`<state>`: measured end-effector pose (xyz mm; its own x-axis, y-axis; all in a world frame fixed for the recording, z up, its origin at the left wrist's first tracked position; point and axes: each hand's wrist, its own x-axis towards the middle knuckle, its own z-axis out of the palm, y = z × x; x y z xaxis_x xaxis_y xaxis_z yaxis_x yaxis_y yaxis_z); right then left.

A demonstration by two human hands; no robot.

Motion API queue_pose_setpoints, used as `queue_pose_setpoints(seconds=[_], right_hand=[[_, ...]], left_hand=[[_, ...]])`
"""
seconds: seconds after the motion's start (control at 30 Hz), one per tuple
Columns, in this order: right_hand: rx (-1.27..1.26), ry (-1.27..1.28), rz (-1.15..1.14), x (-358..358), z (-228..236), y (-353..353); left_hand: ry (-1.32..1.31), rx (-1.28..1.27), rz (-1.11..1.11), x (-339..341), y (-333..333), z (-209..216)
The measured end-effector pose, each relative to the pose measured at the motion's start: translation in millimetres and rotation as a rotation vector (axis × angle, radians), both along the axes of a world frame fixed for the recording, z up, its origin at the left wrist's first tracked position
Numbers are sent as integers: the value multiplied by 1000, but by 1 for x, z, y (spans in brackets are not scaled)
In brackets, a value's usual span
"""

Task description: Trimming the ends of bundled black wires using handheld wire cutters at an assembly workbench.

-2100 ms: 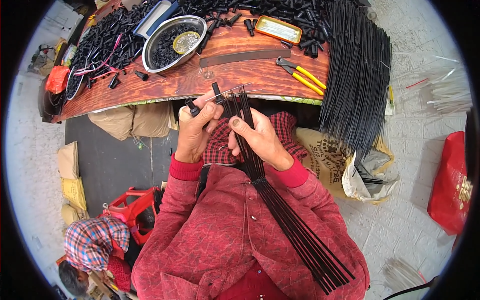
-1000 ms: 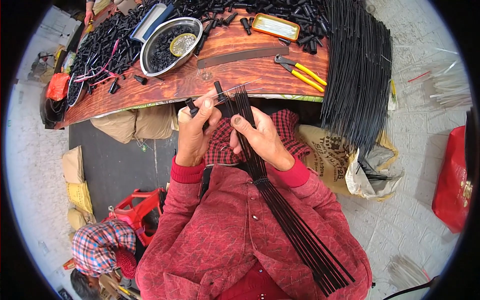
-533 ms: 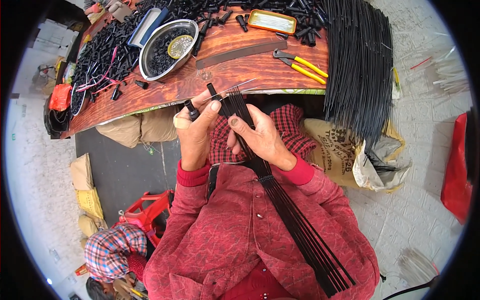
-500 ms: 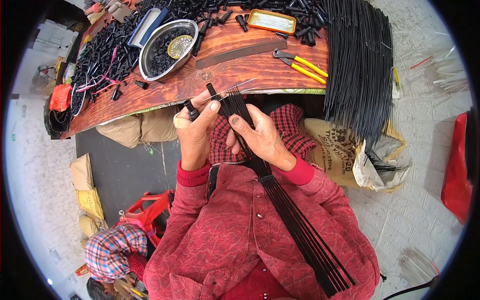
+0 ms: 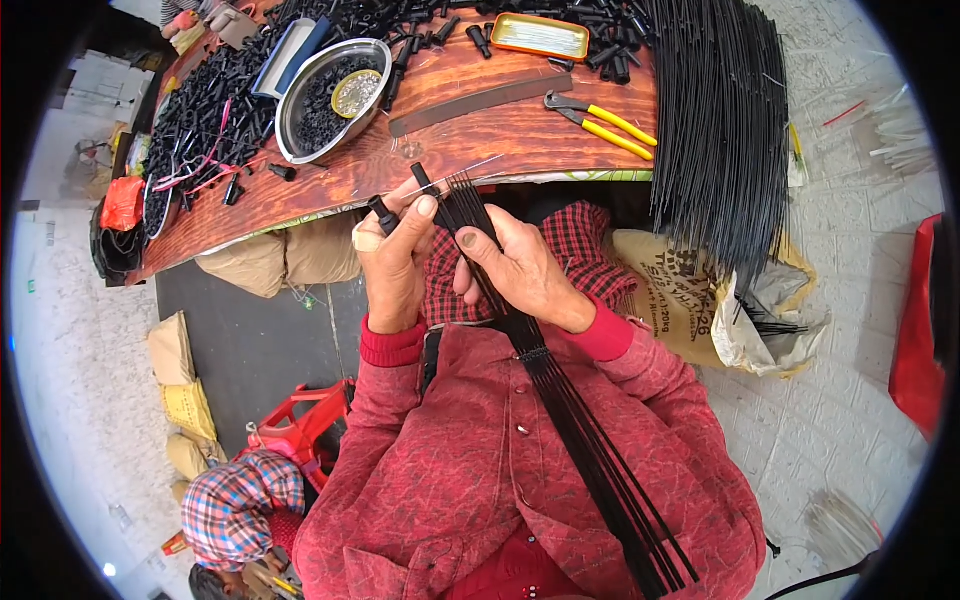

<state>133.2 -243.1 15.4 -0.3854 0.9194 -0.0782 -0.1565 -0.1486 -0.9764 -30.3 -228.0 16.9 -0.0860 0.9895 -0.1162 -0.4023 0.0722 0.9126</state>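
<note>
Matt plastic, bright metal, glossy wood and textured cloth, as we see them around the grip.
Within the grip we find slim, straight black rods [image 5: 552,390], smooth and plastic-looking, with a thin, shiny metal needle [image 5: 475,168] just above. Beyond it, we see a red-brown, grained wooden tabletop [image 5: 450,76] with a glossy sheen, a polished, silvery oval metal bowl [image 5: 287,145] and smooth yellow-handled pliers [image 5: 618,138]; below, a matt, patterned red cloth jacket [image 5: 450,460].

red bag [image 5: 912,345], right edge | red stool [image 5: 285,436], lower left | yellow sack [image 5: 188,409], left
</note>
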Motion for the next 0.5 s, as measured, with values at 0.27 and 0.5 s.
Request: queue_pose_setpoints(seconds=[0.27,0.5], right_hand=[[-170,63,58,-2,-6,2],[-155,16,58,-2,-2,-1]], left_hand=[[-166,-31,-66,-5,-4,-5],[-137,-13,-64,-5,-7,-5]])
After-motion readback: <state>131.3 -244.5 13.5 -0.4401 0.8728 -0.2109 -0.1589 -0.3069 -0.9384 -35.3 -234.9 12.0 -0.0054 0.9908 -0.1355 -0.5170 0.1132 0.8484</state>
